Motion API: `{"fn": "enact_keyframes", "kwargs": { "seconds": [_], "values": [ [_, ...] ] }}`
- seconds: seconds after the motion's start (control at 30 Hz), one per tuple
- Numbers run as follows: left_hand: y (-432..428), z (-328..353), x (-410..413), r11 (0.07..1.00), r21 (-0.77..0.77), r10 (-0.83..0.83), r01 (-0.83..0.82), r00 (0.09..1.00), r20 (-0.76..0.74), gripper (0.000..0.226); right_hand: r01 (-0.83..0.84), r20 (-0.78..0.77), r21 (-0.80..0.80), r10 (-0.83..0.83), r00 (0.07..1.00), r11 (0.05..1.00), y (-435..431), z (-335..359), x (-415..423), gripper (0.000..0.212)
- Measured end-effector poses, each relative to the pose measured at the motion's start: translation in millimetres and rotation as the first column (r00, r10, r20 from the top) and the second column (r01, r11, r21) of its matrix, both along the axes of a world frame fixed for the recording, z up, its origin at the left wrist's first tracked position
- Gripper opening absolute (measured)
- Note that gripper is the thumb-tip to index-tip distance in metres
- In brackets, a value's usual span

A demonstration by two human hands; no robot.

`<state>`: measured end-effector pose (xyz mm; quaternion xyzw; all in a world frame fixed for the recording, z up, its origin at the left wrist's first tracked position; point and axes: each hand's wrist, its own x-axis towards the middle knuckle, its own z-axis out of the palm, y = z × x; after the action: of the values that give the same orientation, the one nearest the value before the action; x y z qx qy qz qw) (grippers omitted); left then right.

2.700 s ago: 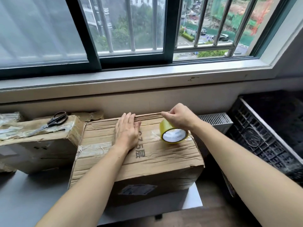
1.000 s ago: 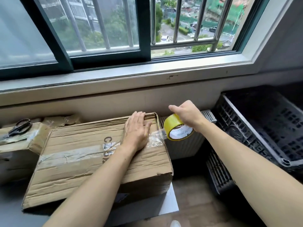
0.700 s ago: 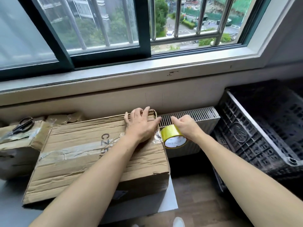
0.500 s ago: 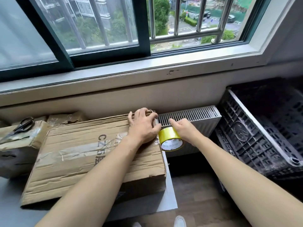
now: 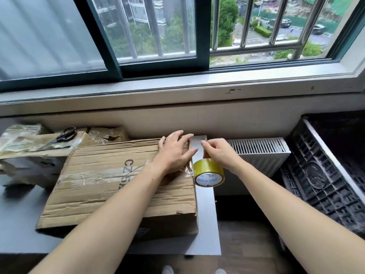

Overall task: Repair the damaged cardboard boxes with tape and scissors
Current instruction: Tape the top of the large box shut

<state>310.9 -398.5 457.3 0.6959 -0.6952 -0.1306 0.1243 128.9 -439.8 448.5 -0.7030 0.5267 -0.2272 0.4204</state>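
**Two bare arms reach forward**

The left hand (image 5: 173, 153) lies flat, palm down, fingers spread a little and pointing ahead. The right hand (image 5: 218, 153) sits just beside it, fingers curled down in a pinch. Both arms are stretched out, wrists nearly straight.

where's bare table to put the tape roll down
Two free patches: the narrow table strip right of the big box, and the grey corner in front of the small box. The back left is crowded with boxes and scissors.
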Motion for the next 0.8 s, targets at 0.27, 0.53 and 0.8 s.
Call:
{"fn": "enact_keyframes", "kwargs": {
  "seconds": [0.27,0.53,0.8],
  "values": [
    [22.8,24.9,91.2,0.949,-0.184,0.246,-0.257,0.966,-0.083,0.028,-0.045,0.067,-0.213,0.061,0.996,0.976,6.9,46.8,84.0,0.043],
    [59.8,29.1,247.6,0.83,-0.163,0.51,-0.534,0.844,-0.166,0.021,-0.19,0.023,-0.166,0.197,0.98,0.968,35.0,45.7,217.0,0.037],
    [43.6,28.3,367.8,0.838,-0.121,0.525,-0.533,0.846,-0.093,0.03,-0.144,0.025,-0.142,0.149,0.989,0.979,46.8,49.3,316.4,0.036]
  ]
}}
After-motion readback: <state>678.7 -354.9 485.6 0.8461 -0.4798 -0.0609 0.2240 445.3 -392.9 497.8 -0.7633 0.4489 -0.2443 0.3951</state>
